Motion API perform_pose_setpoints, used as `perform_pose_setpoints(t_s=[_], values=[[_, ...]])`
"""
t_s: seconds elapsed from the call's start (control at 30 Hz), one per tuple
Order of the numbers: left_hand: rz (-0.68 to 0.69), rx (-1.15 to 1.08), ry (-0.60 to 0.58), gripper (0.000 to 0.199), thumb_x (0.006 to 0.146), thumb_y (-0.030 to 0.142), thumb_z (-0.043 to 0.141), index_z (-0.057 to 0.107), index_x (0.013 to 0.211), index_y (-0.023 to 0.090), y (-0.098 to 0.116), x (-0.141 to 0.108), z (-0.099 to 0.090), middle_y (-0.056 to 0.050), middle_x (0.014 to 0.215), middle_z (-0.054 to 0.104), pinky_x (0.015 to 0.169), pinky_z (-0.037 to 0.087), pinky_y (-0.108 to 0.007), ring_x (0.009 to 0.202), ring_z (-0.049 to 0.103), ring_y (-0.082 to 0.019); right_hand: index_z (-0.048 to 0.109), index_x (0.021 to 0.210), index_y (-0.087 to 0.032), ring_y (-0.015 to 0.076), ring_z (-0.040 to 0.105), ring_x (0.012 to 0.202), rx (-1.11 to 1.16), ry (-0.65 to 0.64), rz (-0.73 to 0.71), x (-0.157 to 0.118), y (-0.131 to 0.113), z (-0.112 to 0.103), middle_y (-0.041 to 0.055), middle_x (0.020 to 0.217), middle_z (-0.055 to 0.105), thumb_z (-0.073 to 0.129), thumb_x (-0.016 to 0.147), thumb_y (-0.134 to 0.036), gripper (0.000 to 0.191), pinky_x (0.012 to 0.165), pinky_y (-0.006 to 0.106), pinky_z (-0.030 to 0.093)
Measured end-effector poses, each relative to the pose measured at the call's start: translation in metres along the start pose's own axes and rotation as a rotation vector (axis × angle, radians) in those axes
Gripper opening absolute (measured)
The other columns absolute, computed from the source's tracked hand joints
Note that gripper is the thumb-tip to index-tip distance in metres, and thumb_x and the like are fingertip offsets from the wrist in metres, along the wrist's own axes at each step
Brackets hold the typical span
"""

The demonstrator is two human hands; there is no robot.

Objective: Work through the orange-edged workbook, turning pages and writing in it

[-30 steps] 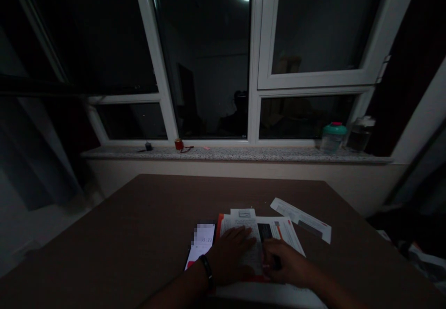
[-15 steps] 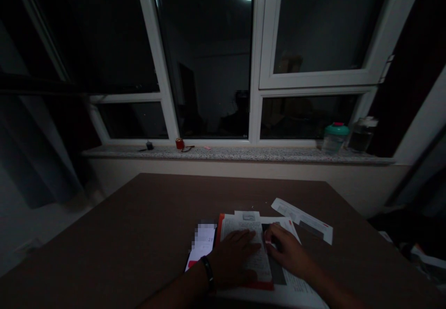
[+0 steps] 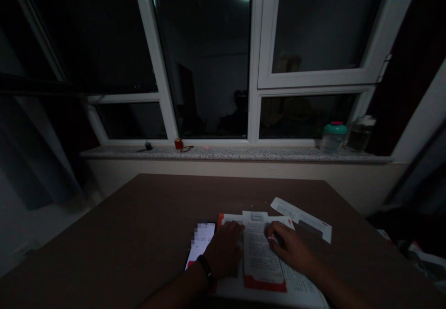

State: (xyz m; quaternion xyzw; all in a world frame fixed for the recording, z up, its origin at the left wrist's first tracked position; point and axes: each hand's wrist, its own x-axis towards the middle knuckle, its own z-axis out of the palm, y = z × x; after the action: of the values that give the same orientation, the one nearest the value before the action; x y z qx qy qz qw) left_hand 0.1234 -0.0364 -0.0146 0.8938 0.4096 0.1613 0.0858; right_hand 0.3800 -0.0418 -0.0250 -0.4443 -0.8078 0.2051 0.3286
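Near the printed sheet [image 3: 261, 253] with the red band across its foot, everything on the brown bench [image 3: 104, 253] seemed gathered within easy reach. The sheet lay lengthwise on a wider layer of white papers [image 3: 299, 279], with an orange-edged cover [image 3: 219, 220] showing past its upper left corner. Just left of the sheet, the left hand [image 3: 223, 248] rested palm down, its grip spread flat with the fingers lying together on the paper, apparently pinning the stack so that it would not slide. A dark wristband [image 3: 205, 269] circled that wrist. Just right of the sheet, the right hand [image 3: 291, 248] curved over the paper, its fingertips [image 3: 273, 230] gathered near the sheet. Something pale showed there, but I could not tell whether that grip was pinching it or only touching the page. Left of the sheet, beyond the left hand, a lit phone [image 3: 199, 246] lay face up, probably placed where its screen could be read. Beyond the sheet, a white slip [image 3: 301, 218] lay apart at an angle, as if set aside. Far past it, a green-lidded jar [image 3: 333, 137] and a glass jar [image 3: 360, 134] stood on the stone window sill [image 3: 230, 154].
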Motion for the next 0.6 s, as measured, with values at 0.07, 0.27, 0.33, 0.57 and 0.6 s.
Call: perform_pose_setpoints(t_s=[0.07,0.27,0.33,0.57,0.6], values=[[-0.004,-0.006,0.003,0.058,0.075,0.013,0.054,0.044,0.132,0.019,0.001,0.0,0.0,-0.009,0.129,0.05,0.104,0.036,-0.043,0.119,0.044,-0.028,0.047,0.083,-0.023,0.0188,0.056,0.08,-0.008,-0.009,-0.007,0.0,0.0,0.001,0.0005,0.085,0.058,0.049,0.082,-0.012,0.011,0.073,0.029,0.042],[-0.017,-0.017,0.03,0.053,0.083,0.02,0.055,0.042,0.135,0.018,0.004,-0.001,0.0,-0.011,0.131,0.051,0.105,0.035,-0.046,0.12,0.045,-0.03,0.048,0.084,-0.023,0.0183,0.056,0.08,-0.028,-0.009,-0.019,-0.002,-0.001,0.001,0.0006,0.085,0.057,0.047,0.084,-0.013,0.011,0.072,0.028,0.042],[-0.018,-0.029,0.042,0.049,0.088,0.024,0.052,0.042,0.135,0.019,0.004,-0.001,0.001,-0.012,0.133,0.051,0.106,0.034,-0.048,0.122,0.045,-0.03,0.048,0.085,-0.023,0.0182,0.056,0.08,-0.035,-0.019,-0.007,-0.002,-0.002,0.001,0.0008,0.085,0.057,0.047,0.084,-0.012,0.011,0.071,0.028,0.042],[0.054,-0.236,0.077,0.064,0.093,0.026,0.053,0.022,0.149,0.021,0.011,-0.002,-0.002,-0.011,0.148,0.037,0.111,0.029,-0.046,0.134,0.036,-0.03,0.051,0.086,-0.023,0.0181,0.058,0.082,0.054,-0.025,0.012,-0.001,-0.013,0.005,0.0005,0.086,0.061,0.049,0.084,-0.015,0.009,0.073,0.028,0.042],[0.085,-0.304,0.085,0.066,0.095,0.028,0.052,0.018,0.151,0.022,0.014,-0.002,-0.004,-0.011,0.148,0.037,0.111,0.031,-0.044,0.133,0.037,-0.028,0.052,0.086,-0.023,0.0182,0.058,0.083,0.1,-0.024,0.018,-0.001,-0.015,0.006,0.0007,0.087,0.062,0.049,0.086,-0.018,0.006,0.074,0.028,0.043]])
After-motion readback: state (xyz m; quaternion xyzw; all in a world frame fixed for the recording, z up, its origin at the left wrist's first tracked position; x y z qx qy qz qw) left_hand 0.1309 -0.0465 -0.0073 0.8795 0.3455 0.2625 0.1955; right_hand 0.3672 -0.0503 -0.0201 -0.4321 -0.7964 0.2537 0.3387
